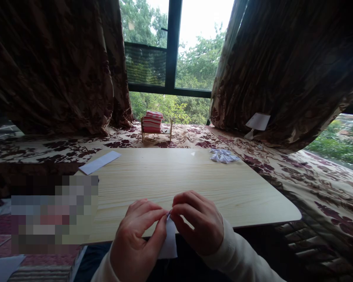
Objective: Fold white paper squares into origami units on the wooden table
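My left hand (138, 239) and my right hand (198, 223) meet at the near edge of a light wooden table (170, 176). Both pinch the top of a small white paper piece (169, 243) that hangs down between them. The fingers of each hand are closed on it. Most of the paper is hidden behind my fingers. A white sleeve covers each wrist.
A white paper strip (100, 161) lies at the table's far left corner. Several small folded paper pieces (223, 156) sit at the far right corner. A tiny wooden rack with striped cloth (154, 124) stands on the patterned window ledge. Dark curtains hang on both sides.
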Demonstrator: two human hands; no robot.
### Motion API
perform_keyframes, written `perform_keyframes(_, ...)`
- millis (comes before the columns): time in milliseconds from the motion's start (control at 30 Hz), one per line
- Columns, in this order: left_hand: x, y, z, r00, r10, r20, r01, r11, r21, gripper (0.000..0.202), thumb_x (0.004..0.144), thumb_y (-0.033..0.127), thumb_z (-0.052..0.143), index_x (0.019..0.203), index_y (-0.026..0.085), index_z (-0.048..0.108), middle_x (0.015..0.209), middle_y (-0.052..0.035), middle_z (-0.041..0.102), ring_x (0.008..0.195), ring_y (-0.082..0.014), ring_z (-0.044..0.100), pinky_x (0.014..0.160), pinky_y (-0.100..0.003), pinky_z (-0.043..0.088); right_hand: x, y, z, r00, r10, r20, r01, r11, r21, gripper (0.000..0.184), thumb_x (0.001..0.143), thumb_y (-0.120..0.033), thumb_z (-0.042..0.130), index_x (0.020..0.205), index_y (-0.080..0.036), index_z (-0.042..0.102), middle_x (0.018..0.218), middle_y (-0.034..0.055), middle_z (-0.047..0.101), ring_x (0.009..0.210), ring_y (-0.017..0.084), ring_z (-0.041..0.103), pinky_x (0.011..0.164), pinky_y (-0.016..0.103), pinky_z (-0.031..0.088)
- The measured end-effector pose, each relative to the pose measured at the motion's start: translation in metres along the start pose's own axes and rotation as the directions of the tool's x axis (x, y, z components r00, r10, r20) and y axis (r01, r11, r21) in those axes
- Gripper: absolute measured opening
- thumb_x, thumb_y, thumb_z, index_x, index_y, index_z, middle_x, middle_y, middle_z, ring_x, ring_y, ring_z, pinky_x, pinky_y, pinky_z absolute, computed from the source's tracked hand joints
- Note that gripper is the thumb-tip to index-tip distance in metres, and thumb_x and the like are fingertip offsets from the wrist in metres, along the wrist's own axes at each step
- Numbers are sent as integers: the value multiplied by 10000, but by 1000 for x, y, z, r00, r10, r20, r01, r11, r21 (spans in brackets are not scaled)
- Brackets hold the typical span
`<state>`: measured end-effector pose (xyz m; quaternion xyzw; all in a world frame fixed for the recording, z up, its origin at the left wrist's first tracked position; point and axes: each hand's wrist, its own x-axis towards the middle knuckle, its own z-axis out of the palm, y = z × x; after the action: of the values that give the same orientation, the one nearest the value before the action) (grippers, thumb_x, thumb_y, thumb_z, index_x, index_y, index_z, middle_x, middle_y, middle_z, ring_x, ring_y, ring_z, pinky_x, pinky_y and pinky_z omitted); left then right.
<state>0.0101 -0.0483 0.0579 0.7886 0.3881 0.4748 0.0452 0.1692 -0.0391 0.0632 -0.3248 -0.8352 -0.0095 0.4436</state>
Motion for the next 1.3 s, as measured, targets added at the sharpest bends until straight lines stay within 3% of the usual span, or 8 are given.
perform_keyframes(200, 2, 2, 2, 995, 96, -19, -94, 991, 91, 76, 703, 137, 582, 727, 201, 614, 697, -2, 634, 690, -153, 572, 828, -368, 399, -1, 4, -1, 999, 32, -5, -31, 997, 72, 107, 790, -129, 481, 750, -183, 565, 752, 55, 582, 682, 143, 526, 610, 264, 441)
perform_keyframes(367, 1, 3, 0, 995, 99, 13, -99, 991, 95, 121, 724, 114, 542, 731, 214, 609, 701, 8, 632, 691, -136, 576, 885, -380, 369, -6, 13, 1, 984, 175, -23, -164, 955, 248, 153, 727, -167, 584, 875, -184, 550, 774, 42, 575, 700, 142, 544, 617, 259, 453)
perform_keyframes(500, -1, 2, -4, 993, 115, 37, -117, 990, 77, 136, 707, 111, 556, 752, 227, 611, 738, 17, 635, 719, -134, 588, 930, -384, 338, -3, 13, -4, 978, 200, 56, -206, 908, 365, 44, 715, -170, 589, 744, -170, 557, 739, 31, 553, 635, 120, 527, 577, 239, 447)
perform_keyframes(667, 0, 3, -4, 993, 116, 18, -117, 991, 58, 130, 697, 107, 569, 741, 225, 601, 725, 23, 631, 707, -130, 589, 941, -391, 328, 4, 9, -10, 978, 170, 119, -206, 873, 443, 80, 745, -156, 556, 672, -160, 526, 697, 27, 534, 592, 105, 502, 558, 227, 437)
perform_keyframes(900, 7, 2, -2, 997, -4, 82, 5, 1000, -2, 95, 733, 168, 540, 675, 208, 604, 651, 12, 630, 671, -147, 578, 878, -371, 382, 7, 13, -4, 978, 169, 124, -208, 851, 482, 122, 748, -223, 569, 648, -160, 537, 686, 34, 546, 579, 108, 495, 546, 234, 438)
perform_keyframes(1000, 4, 0, -2, 998, -37, 51, 41, 996, -77, 105, 735, 150, 543, 688, 207, 617, 685, 6, 639, 705, -151, 584, 910, -367, 367, 4, 18, 4, 955, 271, 119, -290, 774, 563, 167, 737, -274, 587, 630, -158, 530, 654, 29, 540, 583, 116, 486, 549, 247, 428)
perform_keyframes(1133, -4, 0, 0, 978, -209, 3, 203, 947, -249, 82, 739, 178, 555, 704, 200, 625, 751, -6, 650, 728, -147, 588, 895, -312, 393, -2, 20, 12, 919, 363, 152, -372, 674, 639, 214, 782, -330, 522, 659, -154, 531, 635, 16, 509, 592, 116, 464, 537, 238, 397)
perform_keyframes(1300, -1, 1, -2, 878, -403, 259, 472, 818, -329, 179, 757, 320, 524, 697, 186, 626, 689, -9, 631, 674, -155, 584, 684, -247, 473, -3, 15, 12, 914, 381, 137, -386, 718, 579, 225, 811, -327, 469, 664, -161, 506, 588, -17, 434, 555, 102, 406, 513, 228, 348)
